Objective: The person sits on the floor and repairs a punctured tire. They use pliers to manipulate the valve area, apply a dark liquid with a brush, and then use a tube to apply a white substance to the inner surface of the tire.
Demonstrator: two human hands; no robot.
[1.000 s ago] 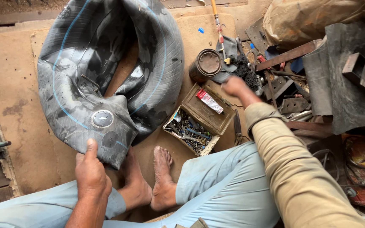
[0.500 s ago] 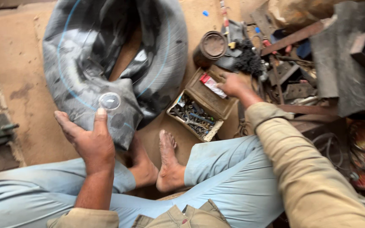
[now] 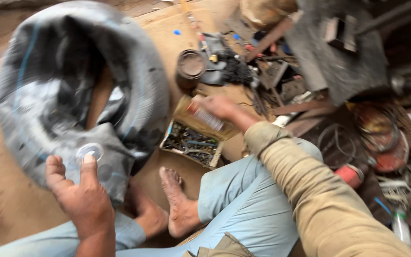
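Grey, crumpled rubber fills the left of the view: a large deflated inner tube (image 3: pixel 63 95) lies folded in a loose ring on the sandy, dusty brown floor (image 3: pixel 5 200). On its near fold sits a small round pale patch (image 3: pixel 90 151), and the left hand (image 3: pixel 79 197) rests at the tube's lower edge, its fingers held side by side with one fingertip on the patch and the thumb set a little apart.

Just right of the hand, two bare feet (image 3: pixel 167 209) are tucked together under light blue trouser legs (image 3: pixel 243 200). Beyond the feet stands an open cardboard box (image 3: pixel 191 145) holding a jumble of small dark metal parts.

Above the box, the right hand (image 3: pixel 217 108), coming out of a tan sleeve (image 3: pixel 310 190), is at a white tube with a red cap (image 3: pixel 205 116); blur hides whether the fingers grip it. A rusty round tin (image 3: pixel 190 69) stands behind it. Farther right, scrap metal and tools (image 3: pixel 281 76) lie heaped.
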